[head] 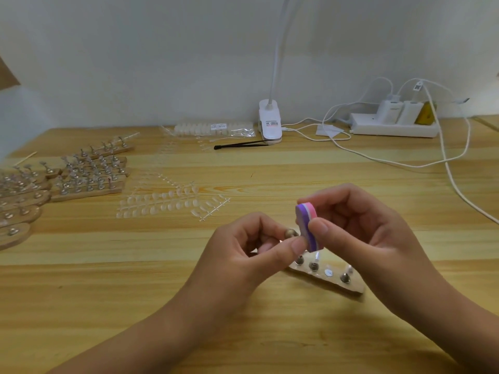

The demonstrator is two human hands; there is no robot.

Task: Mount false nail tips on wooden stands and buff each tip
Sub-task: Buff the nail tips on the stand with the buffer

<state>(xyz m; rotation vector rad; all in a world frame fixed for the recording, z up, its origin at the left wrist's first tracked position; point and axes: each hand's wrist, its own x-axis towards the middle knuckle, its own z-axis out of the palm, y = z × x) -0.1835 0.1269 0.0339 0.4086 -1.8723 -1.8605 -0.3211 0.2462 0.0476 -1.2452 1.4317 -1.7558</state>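
My left hand [251, 247] pinches a small metal nail holder [291, 234] between thumb and fingers; the nail tip on it is hidden. My right hand [359, 228] grips a purple and pink buffer block [307, 225], pressed against the holder. Below the hands lies a wooden stand [328, 279] with metal holders on it and one bare round spot [328, 272]. Strips of clear false nail tips [167, 201] lie on the table to the left of the hands.
Many wooden stands with holders [89, 171] are stacked at the left. At the back stand a bag of nail tips [213, 129], black tweezers [240, 145], a white clip lamp [270, 122] and a power strip [394, 122] with white cables [445, 163] trailing right.
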